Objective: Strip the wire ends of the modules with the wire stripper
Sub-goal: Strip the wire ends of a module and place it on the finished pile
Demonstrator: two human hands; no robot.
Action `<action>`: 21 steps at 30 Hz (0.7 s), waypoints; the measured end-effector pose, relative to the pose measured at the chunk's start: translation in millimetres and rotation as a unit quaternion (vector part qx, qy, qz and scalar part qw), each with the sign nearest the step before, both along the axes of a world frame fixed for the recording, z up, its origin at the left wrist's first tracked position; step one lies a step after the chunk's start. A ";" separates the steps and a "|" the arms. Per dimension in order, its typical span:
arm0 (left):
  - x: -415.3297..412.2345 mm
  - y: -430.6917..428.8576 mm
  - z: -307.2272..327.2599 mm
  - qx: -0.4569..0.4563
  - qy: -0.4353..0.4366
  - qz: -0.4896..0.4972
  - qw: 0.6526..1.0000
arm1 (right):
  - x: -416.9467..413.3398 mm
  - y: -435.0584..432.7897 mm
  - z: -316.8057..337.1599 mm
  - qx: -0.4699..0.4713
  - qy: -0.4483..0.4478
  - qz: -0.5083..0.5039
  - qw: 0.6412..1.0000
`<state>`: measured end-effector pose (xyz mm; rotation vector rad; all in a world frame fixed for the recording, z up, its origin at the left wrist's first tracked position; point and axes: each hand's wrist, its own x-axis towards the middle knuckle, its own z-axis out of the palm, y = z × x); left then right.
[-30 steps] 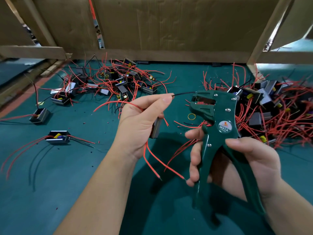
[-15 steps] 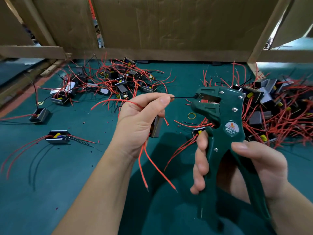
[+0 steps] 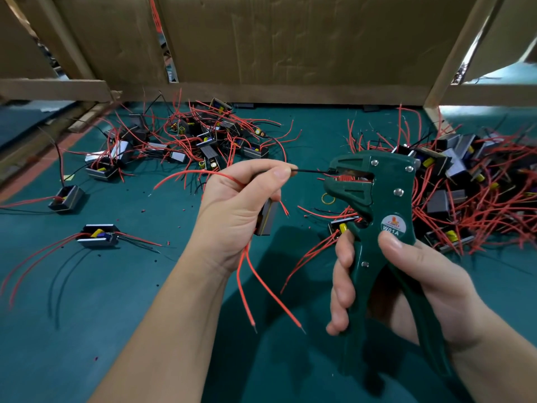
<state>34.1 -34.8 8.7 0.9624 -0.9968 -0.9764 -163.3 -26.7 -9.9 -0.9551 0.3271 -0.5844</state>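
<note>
The wire stripper (image 3: 374, 196) is showing a dark green moulded plastic body with a soft sheen, with bright metal rivets (image 3: 398, 192) and a glossy round label (image 3: 392, 225) glinting on its side. The black wire (image 3: 309, 170) and the red wires (image 3: 275, 291) are wearing smooth plastic-looking insulation, the red ones ending in bare metal tips, while the module (image 3: 266, 218) is presenting a dull grey metal-looking case. The table (image 3: 130, 301) is carrying a matt teal covering, and creased brown cardboard (image 3: 290, 39) and rough bare wooden battens (image 3: 452, 50) are standing behind it.
</note>
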 end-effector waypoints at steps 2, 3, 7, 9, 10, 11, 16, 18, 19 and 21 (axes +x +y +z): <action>-0.1 0.0 0.1 0.001 -0.001 -0.002 1.000 | -1.0 0.3 -0.2 0.001 0.006 -0.003 1.000; -0.3 0.1 0.4 0.002 -0.004 -0.003 1.000 | -0.4 -0.1 -0.6 -0.002 0.007 -0.006 1.000; 0.2 -0.3 -0.7 -0.001 -0.010 -0.002 1.000 | 1.7 0.5 2.4 0.004 0.015 -0.014 1.000; 0.0 -0.8 -1.7 -0.002 -0.012 -0.001 1.000 | 2.1 0.8 2.7 0.002 0.020 -0.018 1.000; 0.1 -0.8 -1.8 -0.001 -0.012 -0.001 1.000 | 2.6 1.2 3.5 0.003 0.022 -0.020 1.000; 0.3 -0.9 -1.7 -0.001 -0.013 -0.001 1.000 | 2.9 1.6 4.0 0.008 0.022 -0.025 0.999; 0.8 0.3 -2.6 0.004 -0.020 0.001 1.000 | 4.9 6.1 5.6 0.019 0.030 -0.059 0.998; -0.8 -0.6 0.1 0.009 -0.029 -0.008 1.000 | 6.9 8.9 6.3 0.020 0.040 -0.076 0.996; -0.7 -1.9 1.4 0.017 -0.017 -0.018 1.000 | 8.5 10.3 6.8 0.025 0.046 -0.091 0.994; 0.7 -2.7 5.1 0.039 0.085 -0.074 0.993 | 12.0 10.1 7.0 0.048 0.065 -0.141 0.987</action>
